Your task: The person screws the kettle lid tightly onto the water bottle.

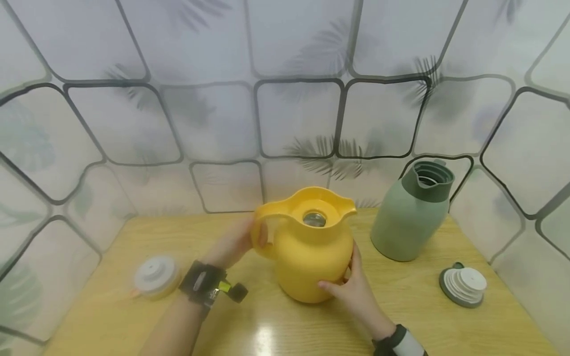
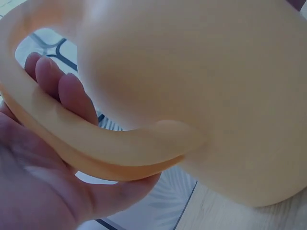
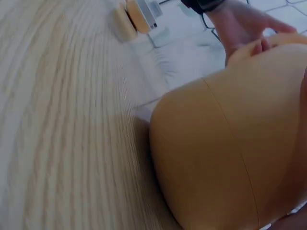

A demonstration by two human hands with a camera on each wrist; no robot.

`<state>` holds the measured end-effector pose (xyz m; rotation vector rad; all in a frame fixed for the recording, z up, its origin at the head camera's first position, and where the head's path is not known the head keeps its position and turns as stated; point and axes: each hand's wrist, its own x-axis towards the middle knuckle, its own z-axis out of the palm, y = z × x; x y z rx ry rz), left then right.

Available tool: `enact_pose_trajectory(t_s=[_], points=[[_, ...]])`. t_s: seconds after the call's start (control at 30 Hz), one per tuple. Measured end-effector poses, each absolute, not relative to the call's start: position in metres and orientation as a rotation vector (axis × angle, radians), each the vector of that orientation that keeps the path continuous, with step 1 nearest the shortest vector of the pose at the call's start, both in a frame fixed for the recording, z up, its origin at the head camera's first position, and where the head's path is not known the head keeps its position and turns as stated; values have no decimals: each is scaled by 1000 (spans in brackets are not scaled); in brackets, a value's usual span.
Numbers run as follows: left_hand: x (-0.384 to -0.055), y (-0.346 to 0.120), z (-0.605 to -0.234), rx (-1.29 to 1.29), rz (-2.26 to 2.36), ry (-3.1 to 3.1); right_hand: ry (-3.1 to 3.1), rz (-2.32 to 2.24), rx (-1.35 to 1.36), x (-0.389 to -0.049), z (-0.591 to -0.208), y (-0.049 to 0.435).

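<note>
A yellow vacuum jug (image 1: pixel 311 262) without a lid stands near the middle of the table, its spout to the right and its handle (image 1: pixel 263 217) to the left. My left hand (image 1: pixel 242 236) holds that handle; in the left wrist view several fingers (image 2: pixel 48 76) pass through the loop, with the thumb on its outer side. Low on the jug's right side, my right hand (image 1: pixel 354 290) grips the body, thumb across the front. Its other fingers are mostly hidden behind the jug. Through the open mouth shows a shiny inner liner (image 1: pixel 314 219).
A green jug (image 1: pixel 407 217), also uncovered, stands at the back right. Before it lies a white-and-green stopper lid (image 1: pixel 464 287), upside down. A blurred white-and-yellow lid (image 1: pixel 156 277) lies left of my left forearm. Patterned wall panels (image 1: pixel 294 118) rise behind the wooden table (image 1: pixel 445 336).
</note>
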<state>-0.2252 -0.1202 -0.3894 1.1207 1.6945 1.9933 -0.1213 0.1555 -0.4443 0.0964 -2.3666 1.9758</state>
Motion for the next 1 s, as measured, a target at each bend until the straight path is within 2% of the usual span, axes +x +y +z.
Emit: enact_pose_trajectory(t_s=[0.53,1.0], points=[[-202,-119,-389,1241,1873,1729,-2319,2018,518,-142,-453,189],[-179,-96,-388,1317,1761,1465,-2326,2074,366,-150,-455,191]])
